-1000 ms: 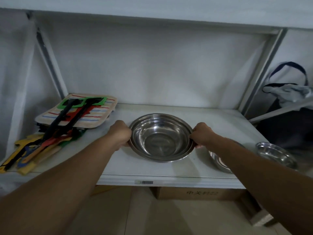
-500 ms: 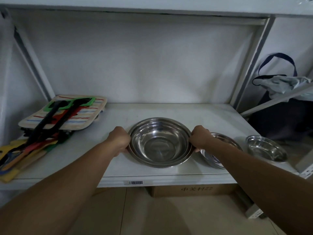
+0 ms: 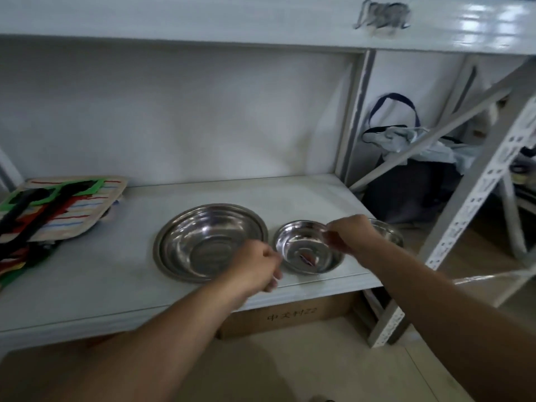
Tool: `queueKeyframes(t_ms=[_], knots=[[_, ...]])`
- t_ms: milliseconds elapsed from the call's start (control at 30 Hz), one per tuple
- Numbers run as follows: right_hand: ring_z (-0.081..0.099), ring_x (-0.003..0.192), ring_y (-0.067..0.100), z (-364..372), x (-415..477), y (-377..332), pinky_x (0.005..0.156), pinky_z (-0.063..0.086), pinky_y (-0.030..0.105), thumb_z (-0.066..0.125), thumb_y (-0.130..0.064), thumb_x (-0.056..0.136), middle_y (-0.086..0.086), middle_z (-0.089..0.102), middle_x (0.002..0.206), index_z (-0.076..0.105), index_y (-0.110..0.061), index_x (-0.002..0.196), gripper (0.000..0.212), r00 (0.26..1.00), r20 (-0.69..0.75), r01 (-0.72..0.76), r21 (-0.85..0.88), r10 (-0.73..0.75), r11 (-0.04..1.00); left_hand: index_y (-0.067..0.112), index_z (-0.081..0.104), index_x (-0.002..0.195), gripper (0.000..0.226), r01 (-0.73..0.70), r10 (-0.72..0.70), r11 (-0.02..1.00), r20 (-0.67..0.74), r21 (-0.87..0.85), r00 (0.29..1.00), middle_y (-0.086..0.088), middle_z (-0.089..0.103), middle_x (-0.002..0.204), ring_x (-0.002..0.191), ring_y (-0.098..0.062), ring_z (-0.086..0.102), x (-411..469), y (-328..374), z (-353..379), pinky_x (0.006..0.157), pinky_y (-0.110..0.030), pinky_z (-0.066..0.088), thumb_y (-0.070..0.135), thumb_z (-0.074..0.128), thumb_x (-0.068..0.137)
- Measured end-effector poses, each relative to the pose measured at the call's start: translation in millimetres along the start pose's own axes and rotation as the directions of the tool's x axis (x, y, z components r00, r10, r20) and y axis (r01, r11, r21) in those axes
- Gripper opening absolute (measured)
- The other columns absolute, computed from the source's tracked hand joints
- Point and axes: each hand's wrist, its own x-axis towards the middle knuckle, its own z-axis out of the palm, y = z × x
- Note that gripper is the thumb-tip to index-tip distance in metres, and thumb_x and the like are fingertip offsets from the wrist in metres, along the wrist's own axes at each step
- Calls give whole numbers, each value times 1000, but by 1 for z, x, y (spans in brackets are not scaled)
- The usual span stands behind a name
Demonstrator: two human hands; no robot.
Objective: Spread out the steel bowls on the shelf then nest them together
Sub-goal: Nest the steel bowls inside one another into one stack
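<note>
Head view: on the shelf [image 3: 87,288] the mid bowl [image 3: 308,247], light, stiff and slippery steel best pinched at opposite rims, sits beside the big bowl [image 3: 203,242], both hands' [image 3: 256,264] [image 3: 352,233] grip curled near it, contact unclear.

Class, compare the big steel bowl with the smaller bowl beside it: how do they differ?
The big bowl is much wider than the small bowl. The big bowl sits untouched, while the right hand is at the small bowl's rim. The small bowl has a reddish mark inside; the big bowl looks bare. Both are shiny steel, upright on the shelf.
</note>
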Motion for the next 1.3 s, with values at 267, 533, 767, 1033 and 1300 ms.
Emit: queueKeyframes(t_ms=[267,533,767,1033,1300], knots=[[68,63,28,-52,-15,80,51,64,33,64,-4,98,23,67,75,58,2,92,11,908,-154,-231,589,389,774,-1,61,116,20,298,-394,734,-25,-610,919,-27,75,100,59,-26,62,35,-6,91,54,-31,58,15,56,104],[73,72,31,-73,20,88,76,64,42,61,-6,98,20,71,78,64,5,89,14,881,-259,-199,559,397,805,-7,66,115,22,273,-442,751,-150,-601,885,-19,74,72,42,-20,66,56,0,102,49,-28,60,0,51,100],[71,74,24,-73,23,79,54,63,26,59,0,94,12,66,83,57,1,104,10,938,-228,-139,442,261,886,-2,64,116,19,97,-239,829,-192,-551,952,-22,76,88,56,-20,66,46,38,43,43,-24,58,1,52,101],[78,80,32,-29,-8,25,93,63,45,70,-3,88,16,74,70,67,2,81,9,956,-204,-91,472,209,877,-4,64,99,7,112,-306,912,-473,-396,826,-18,72,78,54,-20,66,27,-6,-97,42,-23,58,-2,67,93],[63,51,23,27,-46,-34,52,62,26,66,8,89,19,67,69,70,11,88,5,1000,-29,7,469,8,883,-8,64,108,15,343,-393,918,-348,-197,851,-22,72,79,41,-18,63,46,-64,-118,31,-18,46,-4,65,94]])
